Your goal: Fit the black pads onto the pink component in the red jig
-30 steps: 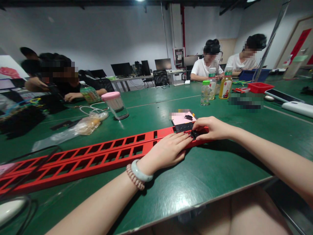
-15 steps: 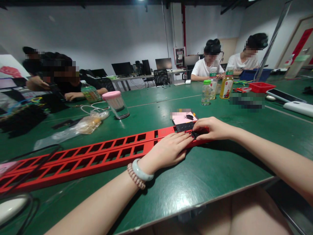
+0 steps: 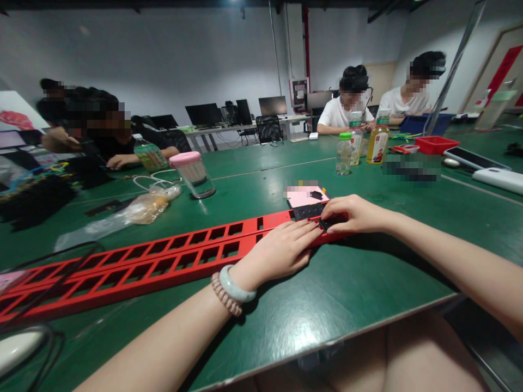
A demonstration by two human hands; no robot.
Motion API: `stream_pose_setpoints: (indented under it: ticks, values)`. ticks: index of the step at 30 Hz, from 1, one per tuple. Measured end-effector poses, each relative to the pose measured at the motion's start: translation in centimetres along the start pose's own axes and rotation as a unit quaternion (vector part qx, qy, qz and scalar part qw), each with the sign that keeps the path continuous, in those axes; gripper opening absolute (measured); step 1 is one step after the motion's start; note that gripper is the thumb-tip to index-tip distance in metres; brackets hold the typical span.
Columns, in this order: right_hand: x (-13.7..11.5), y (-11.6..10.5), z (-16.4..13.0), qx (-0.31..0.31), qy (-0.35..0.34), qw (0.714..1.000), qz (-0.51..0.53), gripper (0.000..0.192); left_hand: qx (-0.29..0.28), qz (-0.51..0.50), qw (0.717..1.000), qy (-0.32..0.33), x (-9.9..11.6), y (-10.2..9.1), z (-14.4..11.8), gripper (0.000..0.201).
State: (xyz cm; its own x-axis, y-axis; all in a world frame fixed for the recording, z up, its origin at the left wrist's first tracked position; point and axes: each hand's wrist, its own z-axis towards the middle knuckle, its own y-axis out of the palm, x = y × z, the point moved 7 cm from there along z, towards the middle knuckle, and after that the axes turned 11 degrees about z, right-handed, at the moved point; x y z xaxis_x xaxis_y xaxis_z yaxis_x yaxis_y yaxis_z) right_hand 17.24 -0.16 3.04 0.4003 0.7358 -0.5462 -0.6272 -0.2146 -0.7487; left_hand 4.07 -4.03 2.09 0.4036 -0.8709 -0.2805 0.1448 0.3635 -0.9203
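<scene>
A long red frame with two rows of rectangular openings runs from the left edge to my hands. My left hand lies flat across its near side, fingers stretched to the right. At the frame's right end, my right hand curls its thumb and fingers around a small black piece, mostly hidden by the fingers. The left fingertips touch down right beside that piece. A black dotted strip sits in the frame's far row, just behind my left fingers.
Behind the frame lies a pink note pad with a small black part on it. A pink-lidded jar, a plastic bag and drink bottles stand farther back. Cables cross the frame's left end. Other people sit across the table.
Both hands keep almost the same place and pose on the red frame. The view has shifted very slightly.
</scene>
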Motion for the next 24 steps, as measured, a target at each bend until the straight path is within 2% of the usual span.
stream_pose_setpoints:
  ticks: [24]
  values:
    - [-0.31, 0.37, 0.02, 0.002, -0.019, 1.0, 0.024, 0.024, 0.003, -0.007, 1.0, -0.001, 0.04, -0.09, -0.06, 0.045]
